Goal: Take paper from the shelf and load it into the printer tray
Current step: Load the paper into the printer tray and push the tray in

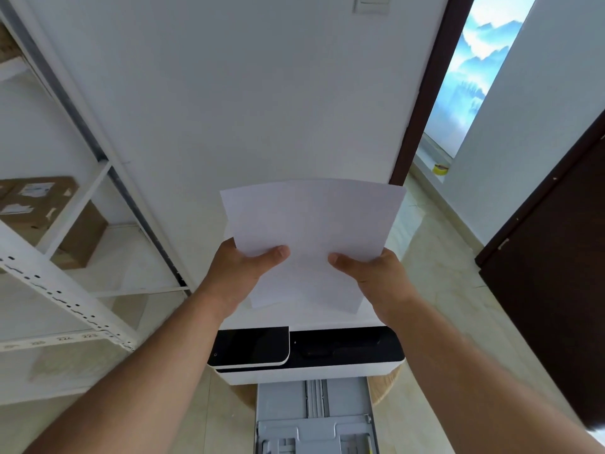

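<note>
A thin stack of white paper (311,224) is held up in front of the white wall, above the printer. My left hand (242,270) grips its lower left edge, thumb on top. Opposite it, my right hand (370,276) grips the lower right edge the same way. Below the hands sits the white printer (327,371) with a black top panel. Its grey paper tray (314,417) is pulled out toward me, with plastic guides showing and no paper in it.
A white metal shelf (65,290) stands at the left with cardboard boxes (49,217) on it. The printer rests on a round wooden stool (386,385). A dark brown door (556,273) stands open at the right, beside a doorway with a yellow tape roll (440,168).
</note>
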The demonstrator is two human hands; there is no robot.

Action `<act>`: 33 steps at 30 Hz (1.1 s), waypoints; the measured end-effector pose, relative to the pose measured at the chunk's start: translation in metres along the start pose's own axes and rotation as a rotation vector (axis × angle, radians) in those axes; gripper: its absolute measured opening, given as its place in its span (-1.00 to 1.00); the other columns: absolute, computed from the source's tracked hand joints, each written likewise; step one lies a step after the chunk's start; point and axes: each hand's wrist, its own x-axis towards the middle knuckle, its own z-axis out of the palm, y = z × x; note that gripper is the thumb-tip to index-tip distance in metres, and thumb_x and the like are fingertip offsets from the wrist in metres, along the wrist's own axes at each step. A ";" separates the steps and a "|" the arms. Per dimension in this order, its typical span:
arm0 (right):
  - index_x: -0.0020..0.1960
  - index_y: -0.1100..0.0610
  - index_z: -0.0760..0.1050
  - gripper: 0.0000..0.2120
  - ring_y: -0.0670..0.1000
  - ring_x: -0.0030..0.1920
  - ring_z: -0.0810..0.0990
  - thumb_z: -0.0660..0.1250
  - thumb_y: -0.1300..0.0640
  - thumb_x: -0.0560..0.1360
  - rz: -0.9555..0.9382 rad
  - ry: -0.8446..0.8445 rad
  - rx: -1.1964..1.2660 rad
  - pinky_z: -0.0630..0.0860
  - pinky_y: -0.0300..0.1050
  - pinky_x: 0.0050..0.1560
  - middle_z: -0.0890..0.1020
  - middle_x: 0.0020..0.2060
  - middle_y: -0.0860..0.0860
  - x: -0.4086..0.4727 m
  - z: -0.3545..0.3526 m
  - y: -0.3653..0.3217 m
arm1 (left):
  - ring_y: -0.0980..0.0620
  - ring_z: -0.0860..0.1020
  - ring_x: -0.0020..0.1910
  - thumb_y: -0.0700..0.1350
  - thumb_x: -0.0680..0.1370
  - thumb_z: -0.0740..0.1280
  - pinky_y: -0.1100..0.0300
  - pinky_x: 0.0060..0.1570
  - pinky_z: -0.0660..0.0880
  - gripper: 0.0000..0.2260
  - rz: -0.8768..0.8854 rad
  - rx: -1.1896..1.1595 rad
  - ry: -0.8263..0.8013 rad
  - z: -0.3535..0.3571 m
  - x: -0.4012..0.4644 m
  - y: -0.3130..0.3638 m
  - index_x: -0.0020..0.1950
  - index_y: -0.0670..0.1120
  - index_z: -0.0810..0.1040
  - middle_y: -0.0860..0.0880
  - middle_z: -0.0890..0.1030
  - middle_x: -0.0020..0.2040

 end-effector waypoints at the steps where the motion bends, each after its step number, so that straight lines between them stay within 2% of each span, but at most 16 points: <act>1: 0.26 0.09 0.66 -0.52 0.04 0.12 0.71 0.67 0.09 0.37 0.025 -0.003 -0.007 0.55 -0.10 0.14 0.77 0.10 -0.01 0.001 0.000 0.007 | 0.05 0.71 0.13 -0.18 0.44 0.60 0.03 0.27 0.55 -0.69 -0.023 0.009 0.000 0.000 -0.001 -0.005 0.17 -0.06 0.70 0.01 0.77 0.09; 5: 0.34 0.13 0.61 -0.50 0.11 0.24 0.63 0.63 0.13 0.43 0.122 -0.043 -0.035 0.47 -0.03 0.28 0.72 0.16 0.00 0.001 0.004 0.030 | 0.09 0.71 0.12 -0.17 0.45 0.59 -0.02 0.33 0.53 -0.69 -0.112 0.042 -0.006 0.004 -0.007 -0.021 0.17 -0.02 0.70 0.06 0.77 0.08; 8: 0.34 0.14 0.61 -0.52 0.12 0.22 0.63 0.61 0.12 0.45 0.096 -0.024 -0.028 0.50 0.02 0.32 0.72 0.13 0.00 -0.004 0.000 0.032 | 0.11 0.70 0.13 -0.14 0.44 0.60 0.04 0.30 0.54 -0.69 -0.087 0.071 -0.005 0.007 -0.015 -0.016 0.17 0.00 0.71 0.09 0.77 0.09; 10: 0.29 0.12 0.65 -0.51 0.11 0.20 0.68 0.64 0.07 0.39 0.057 -0.043 -0.045 0.54 0.09 0.36 0.76 0.11 -0.02 -0.012 -0.008 0.030 | 0.11 0.70 0.14 -0.15 0.45 0.59 0.09 0.26 0.54 -0.68 -0.072 0.071 -0.020 0.006 -0.026 -0.004 0.19 0.00 0.70 0.08 0.76 0.11; 15: 0.13 0.13 0.73 -0.48 0.16 0.11 0.76 0.69 0.04 0.21 0.084 -0.213 -0.073 0.63 0.23 0.26 0.80 0.04 0.03 -0.056 -0.040 0.039 | 0.03 0.71 0.14 -0.23 0.47 0.56 0.06 0.20 0.58 -0.64 -0.144 0.031 -0.074 0.007 -0.082 0.006 0.26 -0.09 0.67 -0.01 0.75 0.15; 19: 0.11 0.17 0.73 -0.57 0.24 0.13 0.75 0.66 0.16 0.25 0.169 -0.289 0.007 0.59 0.31 0.28 0.79 0.06 0.13 -0.098 -0.055 0.067 | -0.11 0.69 0.19 -0.20 0.46 0.54 -0.08 0.26 0.56 -0.60 -0.279 -0.083 -0.093 0.012 -0.131 -0.023 0.29 -0.13 0.65 -0.11 0.73 0.20; 22: 0.08 0.19 0.74 -0.58 0.27 0.11 0.75 0.65 0.16 0.24 0.239 -0.237 0.016 0.58 0.34 0.29 0.79 0.04 0.16 -0.131 -0.056 0.089 | -0.20 0.67 0.22 -0.17 0.40 0.54 -0.20 0.30 0.52 -0.57 -0.427 -0.183 -0.088 0.016 -0.167 -0.050 0.26 -0.12 0.65 -0.16 0.73 0.19; 26: 0.13 0.24 0.71 -0.50 0.27 0.08 0.76 0.66 0.17 0.22 0.324 -0.164 0.012 0.63 0.31 0.23 0.80 0.02 0.18 -0.171 -0.051 0.113 | -0.11 0.72 0.10 -0.21 0.52 0.51 -0.15 0.27 0.55 -0.80 -0.474 -0.074 -0.074 0.016 -0.204 -0.076 0.14 -0.11 0.70 -0.10 0.78 0.06; 29: 0.17 0.25 0.68 -0.68 0.24 0.03 0.77 0.59 0.26 0.43 0.364 -0.071 0.066 0.68 0.23 0.13 0.79 0.03 0.20 -0.203 -0.047 0.131 | -0.06 0.74 0.02 -0.21 0.54 0.50 -0.01 0.09 0.63 -0.85 -0.491 -0.026 -0.091 0.011 -0.223 -0.091 0.09 -0.06 0.72 -0.06 0.79 0.02; 31: 0.17 0.18 0.67 -0.79 0.21 -0.01 0.77 0.50 0.21 0.54 0.370 0.014 0.068 0.69 0.14 0.04 0.80 0.01 0.15 -0.227 -0.047 0.147 | -0.06 0.75 0.02 -0.23 0.54 0.48 0.06 -0.02 0.63 -0.83 -0.509 -0.028 -0.121 0.008 -0.238 -0.101 0.12 -0.07 0.71 -0.04 0.79 0.01; 33: 0.17 0.09 0.68 -0.83 0.16 -0.01 0.77 0.40 0.16 0.60 0.355 0.067 0.003 0.69 0.08 0.01 0.81 -0.01 0.06 -0.249 -0.048 0.163 | -0.09 0.76 -0.01 -0.24 0.55 0.47 0.05 -0.05 0.65 -0.82 -0.555 -0.044 -0.141 0.005 -0.254 -0.111 0.14 -0.09 0.71 -0.06 0.79 0.01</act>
